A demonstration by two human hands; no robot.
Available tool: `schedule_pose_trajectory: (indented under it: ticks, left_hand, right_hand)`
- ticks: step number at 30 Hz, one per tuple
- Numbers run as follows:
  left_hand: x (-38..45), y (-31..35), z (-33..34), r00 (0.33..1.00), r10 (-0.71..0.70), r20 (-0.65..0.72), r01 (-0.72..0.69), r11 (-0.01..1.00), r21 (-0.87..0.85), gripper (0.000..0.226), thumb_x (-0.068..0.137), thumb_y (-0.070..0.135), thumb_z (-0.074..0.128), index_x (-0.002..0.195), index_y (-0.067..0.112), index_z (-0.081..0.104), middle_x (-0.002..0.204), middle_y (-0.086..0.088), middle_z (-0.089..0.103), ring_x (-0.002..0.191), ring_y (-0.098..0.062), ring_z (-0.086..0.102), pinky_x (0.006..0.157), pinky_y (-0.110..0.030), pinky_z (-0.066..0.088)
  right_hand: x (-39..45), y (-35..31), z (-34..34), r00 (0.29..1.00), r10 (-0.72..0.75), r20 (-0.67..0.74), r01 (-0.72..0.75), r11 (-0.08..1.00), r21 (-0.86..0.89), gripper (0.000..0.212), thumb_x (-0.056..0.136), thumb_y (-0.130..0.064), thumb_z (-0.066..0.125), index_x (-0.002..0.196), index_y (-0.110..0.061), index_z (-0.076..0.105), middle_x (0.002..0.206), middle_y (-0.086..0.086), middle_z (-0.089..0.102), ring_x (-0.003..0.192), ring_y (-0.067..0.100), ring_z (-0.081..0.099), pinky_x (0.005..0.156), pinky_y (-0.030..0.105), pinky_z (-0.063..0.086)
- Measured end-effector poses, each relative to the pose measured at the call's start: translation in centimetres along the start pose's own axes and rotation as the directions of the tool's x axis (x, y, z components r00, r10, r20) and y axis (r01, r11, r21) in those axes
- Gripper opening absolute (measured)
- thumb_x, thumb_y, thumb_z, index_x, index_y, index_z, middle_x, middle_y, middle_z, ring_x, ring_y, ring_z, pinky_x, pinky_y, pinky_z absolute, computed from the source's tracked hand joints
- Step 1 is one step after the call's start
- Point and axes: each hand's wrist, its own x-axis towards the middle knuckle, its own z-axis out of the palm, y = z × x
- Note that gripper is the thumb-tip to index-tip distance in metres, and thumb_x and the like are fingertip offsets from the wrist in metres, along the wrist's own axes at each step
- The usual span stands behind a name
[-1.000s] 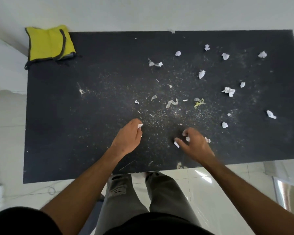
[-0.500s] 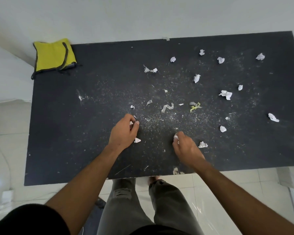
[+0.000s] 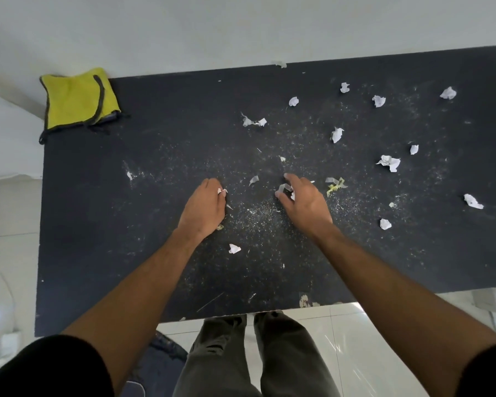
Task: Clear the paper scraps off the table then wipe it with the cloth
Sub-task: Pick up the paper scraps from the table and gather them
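Observation:
A black table (image 3: 103,239) is littered with white crumbs and several crumpled paper scraps, mostly on its right half, such as one scrap (image 3: 389,162) and another (image 3: 473,201). My left hand (image 3: 204,209) rests mid-table, curled around small white scraps that show at its fingertips. My right hand (image 3: 302,200) is just to its right, fingers pinching a thin strip of paper (image 3: 282,188) while more paper shows in the palm. A loose scrap (image 3: 234,248) lies below my left hand. The folded yellow cloth (image 3: 79,100) sits at the table's far left corner.
A yellowish scrap (image 3: 336,185) lies just right of my right hand. The table's near edge is chipped (image 3: 305,300). My legs stand on a glossy white tiled floor (image 3: 355,339) below that edge. A pale wall runs behind the table.
Both hands have moved farther onto the table. The right hand has reached up to the strip scrap in the middle. One scrap that was by my left hand now lies behind it.

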Motion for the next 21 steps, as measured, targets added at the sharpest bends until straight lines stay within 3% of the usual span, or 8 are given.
schedule_pose_trajectory:
  ticks: [4, 8, 11, 14, 16, 19, 21]
  left_hand:
    - [-2.0, 0.4, -0.4, 0.999, -0.008, 0.037, 0.012, 0.994, -0.112, 0.007, 0.101, 0.016, 0.053, 0.095, 0.014, 0.05, 0.085, 0.0, 0.058, 0.066, -0.011, 0.053, 0.056, -0.025, 0.037]
    - [-5.2, -0.3, -0.2, 0.997, -0.013, 0.077, 0.03, 0.973, -0.228, 0.016, 0.097, 0.013, 0.057, 0.111, 0.02, 0.058, 0.079, 0.004, 0.063, 0.055, -0.01, 0.054, 0.051, -0.03, 0.045]
    - [-7.6, -0.9, 0.5, 0.994, 0.067, 0.083, -0.052, 0.983, -0.174, 0.021, 0.099, 0.013, 0.052, 0.115, 0.018, 0.064, 0.09, 0.009, 0.061, 0.06, -0.003, 0.05, 0.06, -0.023, 0.041]
    - [-9.3, -1.3, 2.0, 0.981, 0.171, 0.087, -0.169, 0.985, -0.033, 0.017, 0.099, 0.019, 0.049, 0.105, 0.016, 0.065, 0.097, 0.005, 0.06, 0.075, -0.008, 0.054, 0.07, -0.037, 0.053]
    - [-9.8, -1.3, 2.9, 0.979, 0.196, 0.058, -0.197, 0.98, 0.011, 0.015, 0.099, 0.026, 0.051, 0.102, 0.017, 0.063, 0.096, 0.004, 0.06, 0.079, -0.011, 0.056, 0.073, -0.04, 0.054]
    - [-9.9, -1.4, 4.1, 0.971, 0.237, 0.022, -0.238, 0.967, 0.094, 0.032, 0.099, 0.047, 0.053, 0.114, 0.019, 0.058, 0.104, 0.004, 0.061, 0.087, -0.013, 0.058, 0.082, -0.034, 0.052]
    - [-9.8, -1.5, 4.7, 0.963, 0.269, 0.021, -0.268, 0.947, 0.177, 0.033, 0.1, 0.048, 0.05, 0.117, 0.021, 0.057, 0.108, 0.003, 0.06, 0.092, -0.014, 0.058, 0.086, -0.036, 0.052]
  right_hand:
    - [0.3, -0.2, 0.7, 0.999, -0.036, -0.036, 0.035, 0.999, -0.019, 0.016, 0.104, -0.021, 0.052, 0.105, -0.009, 0.063, 0.1, 0.01, 0.063, 0.089, 0.03, 0.063, 0.075, 0.042, 0.053]
    - [-0.6, -0.6, 0.7, 1.0, -0.009, -0.006, 0.01, 1.0, 0.02, 0.019, 0.108, -0.02, 0.04, 0.105, -0.008, 0.054, 0.103, 0.008, 0.056, 0.083, 0.025, 0.056, 0.072, 0.04, 0.047]
    - [-1.7, -0.9, 0.6, 0.998, -0.056, 0.011, 0.055, 0.998, 0.041, 0.02, 0.109, -0.021, 0.036, 0.107, -0.007, 0.05, 0.108, 0.005, 0.048, 0.081, 0.022, 0.053, 0.069, 0.035, 0.04]
    - [-2.7, -0.6, 0.8, 0.992, -0.126, -0.004, 0.126, 0.989, 0.072, 0.004, 0.1, -0.009, 0.048, 0.101, -0.01, 0.053, 0.108, 0.005, 0.052, 0.086, 0.022, 0.057, 0.073, 0.034, 0.048]
    - [-3.2, -0.4, 0.9, 0.995, -0.104, 0.005, 0.103, 0.99, 0.095, 0.008, 0.095, -0.007, 0.055, 0.099, -0.013, 0.054, 0.108, 0.005, 0.061, 0.094, 0.02, 0.06, 0.08, 0.035, 0.052]
    - [-3.4, -0.5, 1.1, 0.997, -0.076, 0.0, 0.076, 0.99, 0.121, 0.004, 0.098, -0.014, 0.056, 0.098, -0.018, 0.054, 0.1, 0.002, 0.065, 0.09, 0.018, 0.061, 0.076, 0.037, 0.054]
    - [-3.3, -0.6, 1.2, 0.993, -0.117, -0.017, 0.119, 0.984, 0.133, 0.005, 0.1, -0.015, 0.054, 0.104, -0.017, 0.056, 0.098, 0.001, 0.065, 0.088, 0.017, 0.061, 0.075, 0.035, 0.053]
